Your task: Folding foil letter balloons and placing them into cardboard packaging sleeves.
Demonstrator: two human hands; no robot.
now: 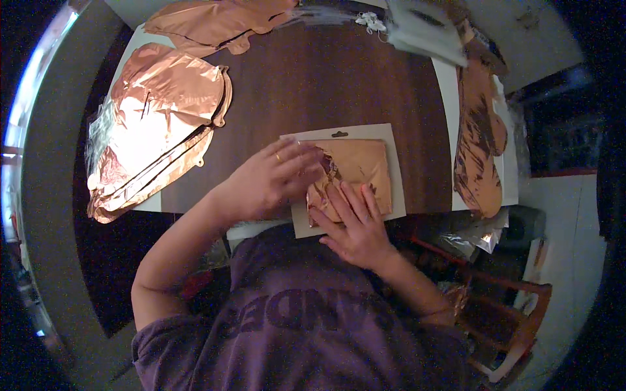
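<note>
A folded copper-coloured foil balloon (358, 156) lies on a pale backing card (399, 195) with a hanging slot at its far edge. The card rests at the table's near edge, in front of my body. My right hand (355, 225) lies on the near part of the foil, its fingers spread and flat. Over the foil's left edge is my left hand (287, 173), slightly blurred, with a ring and outstretched fingers. It covers the card's left side, and I cannot make out whether its fingertips touch the foil. Neither hand appears to grip anything.
Flat copper foil balloons (163, 91) are stacked at the table's left, with another foil balloon (208, 26) at the far left. More foil (479, 137) lies along the right edge. Clear plastic (427, 32) sits far right, near a small white bundle (372, 23). A wooden chair (515, 313) stands lower right.
</note>
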